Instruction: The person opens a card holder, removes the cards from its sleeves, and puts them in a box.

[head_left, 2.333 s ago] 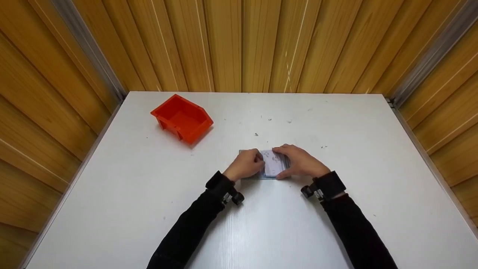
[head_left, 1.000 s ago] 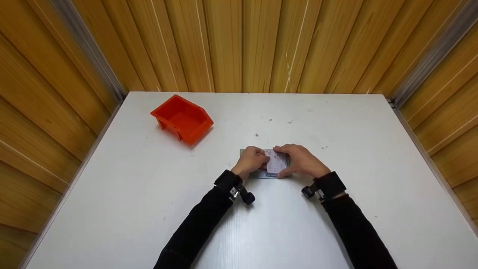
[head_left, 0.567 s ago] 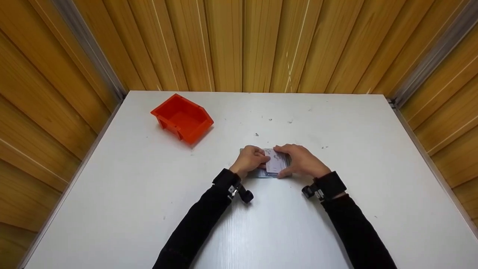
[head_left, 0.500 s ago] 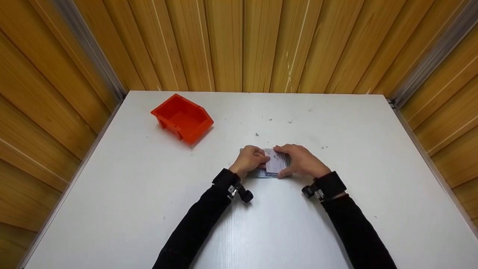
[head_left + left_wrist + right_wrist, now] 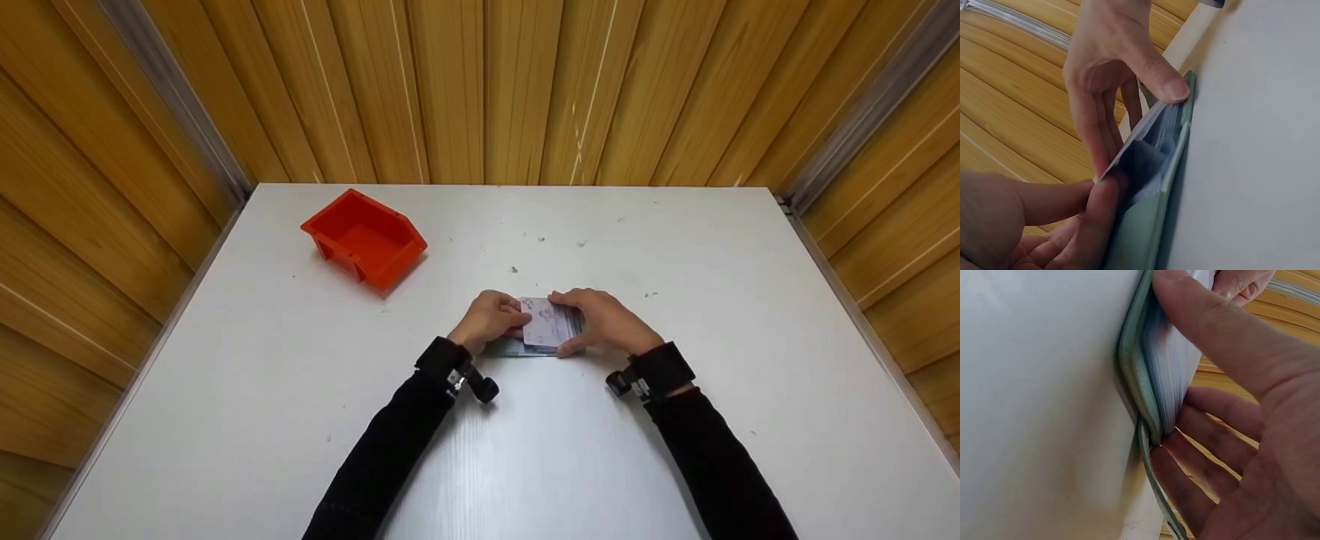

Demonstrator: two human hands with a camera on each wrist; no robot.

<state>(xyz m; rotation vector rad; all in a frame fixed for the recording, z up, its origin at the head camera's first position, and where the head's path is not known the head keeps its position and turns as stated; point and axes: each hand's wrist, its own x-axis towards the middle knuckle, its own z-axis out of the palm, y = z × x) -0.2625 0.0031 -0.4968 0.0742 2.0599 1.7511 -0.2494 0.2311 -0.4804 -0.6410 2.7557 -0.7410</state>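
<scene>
Nearest, a left black sleeve (image 5: pixel 375 461) and a right black sleeve (image 5: pixel 712 457) are reached forward over the white tabletop (image 5: pixel 225 375), with a black camera band (image 5: pixel 442 358) worn at the left wrist and a matching black camera mount (image 5: pixel 661 371) at the right.

Beyond them, a small, flat holder with a soft green cover (image 5: pixel 1134 236) and a block of thin, pale leaves is set on the tabletop, between the two hands. The free edge of a white printed leaf (image 5: pixel 544 319) on top is pinched between thumb and fingers of the left hand (image 5: pixel 487 319), and is raised above the green cover, as the left wrist view shows; whether one leaf or several are caught cannot be told. The block is spanned by the right hand (image 5: pixel 609 324), gripped at near and far edges.

Leaf-turning seems to be the step in hand; the next move appears to call for a steady right grip while the pinched edge is drawn leftward.

Farther off, an orange-red plastic bin (image 5: pixel 367 236) is placed at the left, before wood-grain panels (image 5: pixel 517 90).
</scene>
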